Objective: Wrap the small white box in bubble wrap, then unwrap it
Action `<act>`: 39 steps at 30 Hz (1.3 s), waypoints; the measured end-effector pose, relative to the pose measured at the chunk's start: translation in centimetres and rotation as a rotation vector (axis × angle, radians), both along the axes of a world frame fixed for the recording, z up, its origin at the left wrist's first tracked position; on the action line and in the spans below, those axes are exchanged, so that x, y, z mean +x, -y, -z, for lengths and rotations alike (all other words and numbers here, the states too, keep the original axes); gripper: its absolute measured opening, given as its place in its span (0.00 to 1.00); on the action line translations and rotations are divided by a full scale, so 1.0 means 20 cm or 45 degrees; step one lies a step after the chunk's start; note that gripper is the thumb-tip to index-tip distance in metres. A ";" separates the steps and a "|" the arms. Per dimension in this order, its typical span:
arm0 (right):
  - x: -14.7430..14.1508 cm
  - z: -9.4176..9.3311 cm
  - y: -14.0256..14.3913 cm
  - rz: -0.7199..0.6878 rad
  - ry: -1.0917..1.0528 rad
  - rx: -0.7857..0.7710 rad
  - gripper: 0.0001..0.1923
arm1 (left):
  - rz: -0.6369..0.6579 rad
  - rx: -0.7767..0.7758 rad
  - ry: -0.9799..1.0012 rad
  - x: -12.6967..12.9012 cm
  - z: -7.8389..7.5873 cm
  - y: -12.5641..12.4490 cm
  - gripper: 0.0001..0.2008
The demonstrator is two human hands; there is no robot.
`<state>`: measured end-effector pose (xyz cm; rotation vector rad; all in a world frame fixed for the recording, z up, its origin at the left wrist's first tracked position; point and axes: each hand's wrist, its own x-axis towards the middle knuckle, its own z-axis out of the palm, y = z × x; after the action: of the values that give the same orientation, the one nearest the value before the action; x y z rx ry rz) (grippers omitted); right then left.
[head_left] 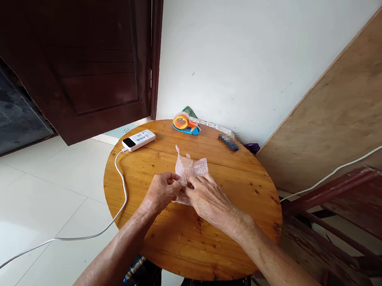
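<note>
A crumpled piece of clear bubble wrap (200,166) lies near the middle of the round wooden table (199,248), with a pale pinkish part standing up on its left side. My left hand (163,190) pinches the near left edge of the wrap between thumb and fingers. From the right, my right hand (208,196) rests over the wrap, its fingers bent and pressed onto it close to my left fingertips. Whether anything is inside the wrap cannot be made out.
At the back stands a tape dispenser (186,123) with orange and blue parts. A white device (139,140) trails a white cable (123,188) over the table's left edge. A dark, partly blurred object (228,142) lies back right. A red wooden chair (340,193) is at the right.
</note>
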<state>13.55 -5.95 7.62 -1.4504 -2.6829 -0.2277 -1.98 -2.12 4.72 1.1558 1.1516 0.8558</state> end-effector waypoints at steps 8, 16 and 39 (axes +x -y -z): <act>0.03 0.04 0.04 0.077 -0.364 0.015 0.07 | 0.274 0.091 -0.114 0.00 -0.05 0.04 0.16; 0.25 0.08 0.11 0.222 -0.791 -0.030 0.08 | 0.364 0.604 -0.934 0.07 -0.07 0.04 0.08; 0.18 0.30 0.04 0.812 -1.584 -0.348 0.28 | 0.327 0.960 -1.276 0.07 0.02 0.12 0.08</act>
<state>17.09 -6.82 1.58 -1.6384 -1.2617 0.7710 -0.67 -4.50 4.35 2.4709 1.4374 0.4841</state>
